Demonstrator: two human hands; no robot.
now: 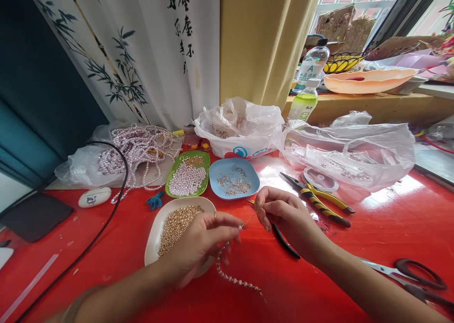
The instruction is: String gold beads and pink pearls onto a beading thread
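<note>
My left hand (207, 238) pinches a strand of small pearly and gold beads (234, 279) between thumb and forefinger. The strand's tail hangs down and curves over the red table. To its right, my right hand (285, 210) has thumb and fingers closed on the strand's thin end, and a short fine length spans the gap between both hands. Beneath my left hand, partly covered, is a cream plate (152, 231) of gold beads (177, 226). Partly hidden under my right hand lies a black-handled tool (286, 243).
Behind my hands stand a green dish (169, 190) of pearly beads and a blue dish (232, 166) of small metal pieces. Yellow-black pliers (328, 209) and scissors (407, 275) lie rightward. Plastic bags (347, 152) and pearl strands (138, 148) line the back; a black cable (118, 209) crosses left.
</note>
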